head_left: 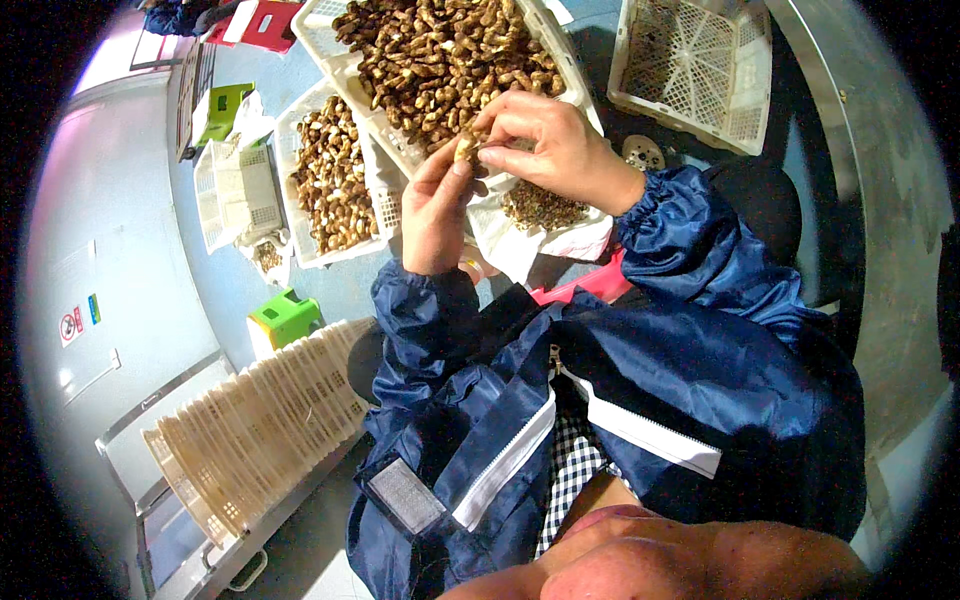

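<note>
One small brown mushroom-like piece is in hand, at the near edge of the large white crate, the landmark for every place here; the work looks piece by piece, and much seems to remain, since the large crate holds a deep heap of brown pieces; just left of it, a smaller white crate is also well filled, with pieces that show more pale ends, so these may be the finished share, though I cannot be sure which heap is which; just nearer the person than the large crate, a white cloth bears a mound of small brown bits, perhaps trimmings; to its right, a white lattice crate shows its bare base.

The left hand rises to the large crate's near edge, back of the hand turned outward, thumb and forefinger pinching the piece; the right hand reaches in from the right of that edge, wrist bent, its thumb and fingertips drawn together at the piece, the other fingers curled; the two hands almost meet; the piece is small and partly covered, so I cannot tell whether a tool sits between the fingers.
</note>
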Tool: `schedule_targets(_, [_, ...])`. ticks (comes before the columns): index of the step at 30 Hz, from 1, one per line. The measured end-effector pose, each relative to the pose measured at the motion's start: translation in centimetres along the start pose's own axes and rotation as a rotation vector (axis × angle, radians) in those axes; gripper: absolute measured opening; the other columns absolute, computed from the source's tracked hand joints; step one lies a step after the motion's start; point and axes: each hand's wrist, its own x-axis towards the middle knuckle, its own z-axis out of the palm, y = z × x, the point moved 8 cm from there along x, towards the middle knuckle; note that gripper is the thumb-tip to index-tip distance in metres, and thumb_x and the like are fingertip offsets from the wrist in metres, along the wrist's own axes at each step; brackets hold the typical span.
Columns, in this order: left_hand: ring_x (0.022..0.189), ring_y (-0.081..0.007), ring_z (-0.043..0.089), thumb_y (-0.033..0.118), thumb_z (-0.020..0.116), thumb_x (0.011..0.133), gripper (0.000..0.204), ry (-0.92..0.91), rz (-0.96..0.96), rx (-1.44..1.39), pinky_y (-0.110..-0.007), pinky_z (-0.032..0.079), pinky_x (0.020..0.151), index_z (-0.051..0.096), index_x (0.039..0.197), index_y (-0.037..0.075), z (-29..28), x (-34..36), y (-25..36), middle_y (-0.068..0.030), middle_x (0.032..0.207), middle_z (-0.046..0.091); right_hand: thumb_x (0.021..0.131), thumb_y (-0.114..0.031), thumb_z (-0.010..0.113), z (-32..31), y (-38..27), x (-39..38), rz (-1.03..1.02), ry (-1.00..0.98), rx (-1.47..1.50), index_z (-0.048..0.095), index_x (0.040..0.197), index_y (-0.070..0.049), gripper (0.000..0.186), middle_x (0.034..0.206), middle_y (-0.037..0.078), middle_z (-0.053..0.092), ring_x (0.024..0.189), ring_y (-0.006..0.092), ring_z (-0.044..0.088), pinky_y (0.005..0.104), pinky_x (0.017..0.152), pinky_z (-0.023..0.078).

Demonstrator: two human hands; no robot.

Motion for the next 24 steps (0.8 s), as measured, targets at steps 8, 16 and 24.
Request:
schedule_targets(8, [0.085, -0.0102, 0.056, 0.009, 0.056, 0.094, 0.032, 0.062, 0.069, 0.142, -0.024, 0.046, 0.075, 0.056, 0.122, -0.005, 0.8, -2.5, 1.1, -0.0055, 0.100, 0.062, 0.081, -0.010, 0.067, 0.6, -0.4, -0.2, 0.051, -0.122, 0.182, 0.059, 0.076, 0.002, 0.016, 0.089, 0.011, 0.065, 0.082, 0.0211, 0.062, 0.0313, 0.070, 0.048])
schedule_targets(16, [0.089, -0.0107, 0.055, 0.007, 0.057, 0.092, 0.028, 0.054, 0.153, 0.332, -0.022, 0.044, 0.078, 0.058, 0.118, -0.003, 1.1, -2.6, 1.6, -0.0047, 0.105, 0.059, 0.083, -0.012, 0.067, 0.3, 0.4, -0.7, 0.247, -0.222, 0.286, 0.061, 0.076, 0.001, 0.016, 0.086, 0.007, 0.066, 0.078, 0.0147, 0.059, 0.0275, 0.068, 0.045])
schedule_targets(24, [0.092, -0.0162, 0.055, 0.004, 0.061, 0.087, 0.027, 0.027, 0.366, 0.845, -0.027, 0.044, 0.080, 0.062, 0.113, 0.001, 2.2, -2.8, 4.1, -0.0088, 0.103, 0.058, 0.084, -0.013, 0.068, 1.2, 2.5, -1.5, 0.373, -0.248, 0.409, 0.065, 0.084, 0.002, 0.015, 0.089, 0.004, 0.066, 0.078, 0.0082, 0.057, 0.0237, 0.067, 0.045])
